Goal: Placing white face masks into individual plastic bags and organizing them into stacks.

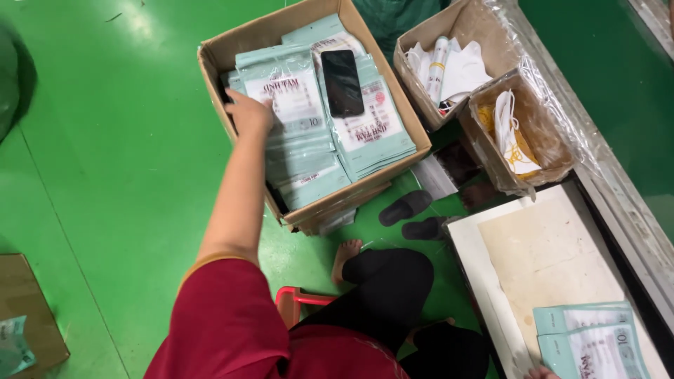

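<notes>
- Left hand (247, 111): arm stretched out over the green floor (105, 140) into the big cardboard box (232, 43). Fingers lie flat and spread on the top packet (291, 95) of the left stack, at its left edge; no closed grip seen.
- Packet: pale teal with a white panel, flat, long axis running away from the person, top end toward the far wall of the box. More stacks of the same packets fill the box.
- Black phone (342, 82): lies face up on the middle stack, long axis also pointing away.
- Two black slippers (414, 216) on the floor just in front of the box.
- Two smaller boxes (484, 126) further right hold white masks.
- Counter (554, 245): pale, stained sheet; two teal packets (593, 340) near its front edge.
- Right hand (542, 373): only a sliver at the bottom edge, touching those packets; cannot tell how the fingers are set.
</notes>
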